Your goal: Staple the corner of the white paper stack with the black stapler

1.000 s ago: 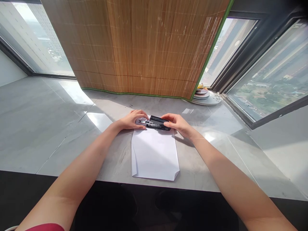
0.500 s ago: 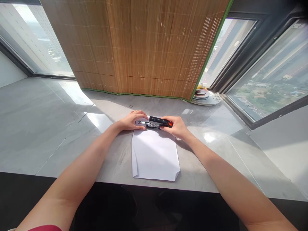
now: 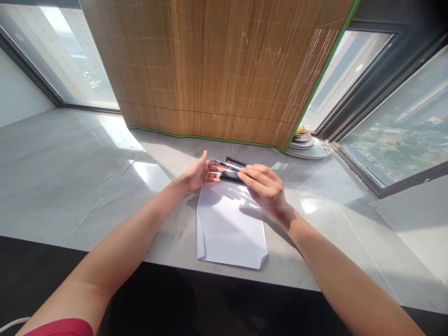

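1. One red sleeve (image 3: 61, 327) and one white cable (image 3: 14, 322) show at the lower left, both cut off by the frame. Both forearms are bare.
2. One pile of paper (image 3: 231, 228) lies on the counter (image 3: 87, 172) near its front edge, two near corners curled. The sheets cannot be counted; the far end is hidden by the hands and stapler.
3. One right hand (image 3: 266, 184) grips the stapler, fingers over its rear, which they hide. Half a second ago its orange-red end showed.
4. One left hand (image 3: 198, 175) is spread, thumb up, fingers stretched toward the stapler's front; whether they touch is hard to tell. Earlier, thumb and fingers curved around that end.
5. One black stapler (image 3: 231, 177), its arms parted and a metal strip between, is held above the paper's far end. It has been tipped and turned since the earlier frame.
6. A few dark marks (image 3: 197, 155) beyond the left thumb are too small to identify.
7. One stack of plates (image 3: 311, 149), partly behind the blind; its count is unclear.
8. One blind (image 3: 217, 70), cut off above.
9. Three window panes (image 3: 402, 121), all cropped or partly covered.
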Action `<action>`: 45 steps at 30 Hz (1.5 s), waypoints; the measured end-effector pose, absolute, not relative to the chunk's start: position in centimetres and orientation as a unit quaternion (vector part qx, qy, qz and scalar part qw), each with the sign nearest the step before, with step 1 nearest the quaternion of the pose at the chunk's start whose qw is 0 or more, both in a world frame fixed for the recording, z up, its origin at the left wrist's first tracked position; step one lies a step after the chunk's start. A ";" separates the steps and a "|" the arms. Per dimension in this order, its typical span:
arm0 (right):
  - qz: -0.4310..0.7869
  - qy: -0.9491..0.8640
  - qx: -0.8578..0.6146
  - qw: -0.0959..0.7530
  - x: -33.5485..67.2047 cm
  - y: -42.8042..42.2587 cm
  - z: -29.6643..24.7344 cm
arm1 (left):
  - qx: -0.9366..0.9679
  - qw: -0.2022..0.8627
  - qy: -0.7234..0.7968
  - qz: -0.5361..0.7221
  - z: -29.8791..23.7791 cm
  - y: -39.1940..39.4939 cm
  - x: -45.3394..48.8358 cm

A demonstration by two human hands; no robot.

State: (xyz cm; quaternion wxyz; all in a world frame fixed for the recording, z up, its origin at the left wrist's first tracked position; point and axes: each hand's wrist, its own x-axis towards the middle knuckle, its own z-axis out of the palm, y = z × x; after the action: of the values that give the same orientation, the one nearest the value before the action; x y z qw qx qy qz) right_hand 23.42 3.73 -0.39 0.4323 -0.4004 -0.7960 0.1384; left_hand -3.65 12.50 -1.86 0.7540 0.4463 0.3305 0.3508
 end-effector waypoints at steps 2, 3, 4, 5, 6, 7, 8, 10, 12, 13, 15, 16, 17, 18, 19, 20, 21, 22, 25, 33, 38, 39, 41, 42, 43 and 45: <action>0.153 -0.802 -0.396 0.421 23.3 3.8 -0.6 | 0.419 0.768 0.339 0.345 -2.0 12.6 -3.8; 0.161 -0.805 -0.393 0.414 23.3 3.9 -0.7 | 0.408 0.774 0.341 0.344 -2.0 12.6 -3.9; 0.168 -0.807 -0.392 0.408 23.3 3.9 -0.8 | 0.399 0.780 0.341 0.341 -2.0 12.6 -3.9; 0.170 -0.807 -0.394 0.406 23.3 4.0 -0.8 | 0.390 0.785 0.342 0.338 -1.9 12.5 -4.0; 0.168 -0.806 -0.397 0.406 23.4 4.0 -0.8 | 0.381 0.789 0.345 0.336 -1.9 12.5 -4.1; 0.163 -0.803 -0.400 0.411 23.4 3.9 -0.8 | 0.375 0.790 0.350 0.337 -1.9 12.4 -4.1; 0.155 -0.799 -0.403 0.418 23.4 3.9 -0.8 | 0.370 0.788 0.355 0.340 -1.9 12.4 -4.1; 0.141 -0.780 -0.414 0.449 23.3 3.9 -0.7 | 0.370 0.780 0.358 0.355 -1.9 12.4 -4.1; 0.149 -0.733 -0.448 0.490 23.1 3.9 -0.7 | 0.376 0.763 0.356 0.386 -1.9 12.5 -4.2; 0.172 -0.699 -0.470 0.511 22.9 3.9 -0.8 | 0.377 0.748 0.358 0.413 -1.8 12.6 -4.2; 0.262 -0.626 -0.503 0.535 22.5 4.1 -1.1 | 0.375 0.698 0.370 0.485 -1.6 12.8 -4.4; 0.318 -0.597 -0.507 0.534 22.4 4.2 -1.3 | 0.375 0.670 0.372 0.521 -1.4 13.0 -4.5; 0.370 -0.574 -0.505 0.528 22.2 4.3 -1.5 | 0.378 0.645 0.370 0.552 -1.2 13.1 -4.6; 0.411 -0.557 -0.502 0.518 22.1 4.4 -1.8 | 0.384 0.623 0.360 0.578 -1.0 13.1 -4.7; 0.440 -0.547 -0.500 0.507 21.9 4.5 -2.0 | 0.391 0.609 0.345 0.597 -0.8 13.2 -4.8; 0.458 -0.541 -0.501 0.496 21.8 4.5 -2.2 | 0.399 0.601 0.328 0.610 -0.6 13.1 -4.7; 0.471 -0.537 -0.502 0.487 21.6 4.5 -2.4 | 0.406 0.596 0.314 0.618 -0.4 13.1 -4.7; 0.482 -0.535 -0.501 0.480 21.5 4.4 -2.6 | 0.412 0.594 0.304 0.621 -0.3 13.0 -4.5; 0.515 -0.529 -0.484 0.470 21.1 4.3 -2.9 | 0.436 0.594 0.303 0.604 -0.1 12.6 -3.9; 0.446 -0.620 -0.490 0.421 21.7 4.7 -2.3 | 0.544 0.587 0.270 0.535 0.4 10.9 -3.4; 0.137 -0.745 -0.426 0.494 21.6 3.8 -0.7 | 0.594 0.635 0.183 0.459 0.8 9.5 -3.3; 0.083 -0.762 -0.398 0.505 21.5 3.4 -0.4 | 0.601 0.637 0.170 0.451 0.8 9.4 -3.4; 0.008 -0.789 -0.348 0.506 21.1 2.8 -0.2 | 0.615 0.636 0.149 0.441 0.8 9.5 -3.5; -0.016 -0.805 -0.328 0.494 20.8 2.5 -0.2 | 0.622 0.635 0.142 0.436 0.8 9.5 -3.6; -0.033 -0.822 -0.311 0.476 20.6 2.3 -0.2 | 0.629 0.633 0.137 0.430 0.8 9.5 -3.6; -0.055 -0.850 -0.278 0.443 20.2 2.1 -0.4 | 0.644 0.627 0.132 0.419 0.8 9.3 -3.6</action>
State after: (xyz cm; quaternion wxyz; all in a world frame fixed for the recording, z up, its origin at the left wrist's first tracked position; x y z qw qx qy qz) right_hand 20.18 2.11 -0.43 0.4434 -0.2778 -0.8504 -0.0548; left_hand -3.63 9.33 0.82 0.6268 0.6436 0.1317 0.4190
